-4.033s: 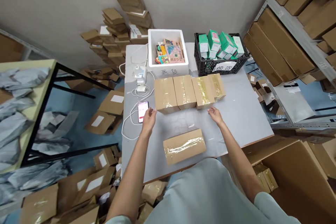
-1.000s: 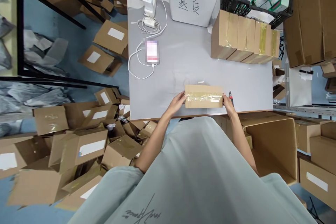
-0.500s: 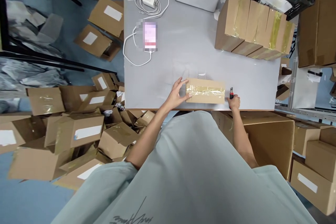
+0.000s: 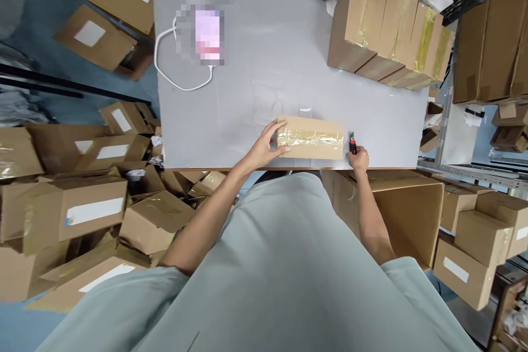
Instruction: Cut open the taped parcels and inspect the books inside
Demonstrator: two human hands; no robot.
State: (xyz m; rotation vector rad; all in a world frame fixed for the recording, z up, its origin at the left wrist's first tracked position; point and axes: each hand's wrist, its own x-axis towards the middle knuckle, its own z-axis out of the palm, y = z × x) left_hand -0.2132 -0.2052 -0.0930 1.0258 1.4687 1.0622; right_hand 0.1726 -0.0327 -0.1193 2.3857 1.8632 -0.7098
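A long cardboard box [image 4: 311, 146] with shiny clear tape along its top lies near the front edge of the grey table [image 4: 256, 66]. Its left end sits between the thumb and fingers of my left hand [image 4: 266, 146], which grips it. Just past the box's right end, my right hand [image 4: 358, 159] is closed around a red and black utility knife [image 4: 352, 144]. The knife points away from me, apart from the box, with its metal tip showing. Part of its handle is hidden in my fingers.
Several taped boxes [image 4: 383, 27] stand in a row at the table's back right, beside a black crate [image 4: 454, 5]. A phone [image 4: 208, 36] with a white cable lies at the left. Opened cartons [image 4: 94, 203] crowd the floor; a large carton [image 4: 412, 220] stands below right.
The view has shifted, so the table and its things appear further left and slightly higher. My left hand stays on the box and my right hand still holds the knife beside it.
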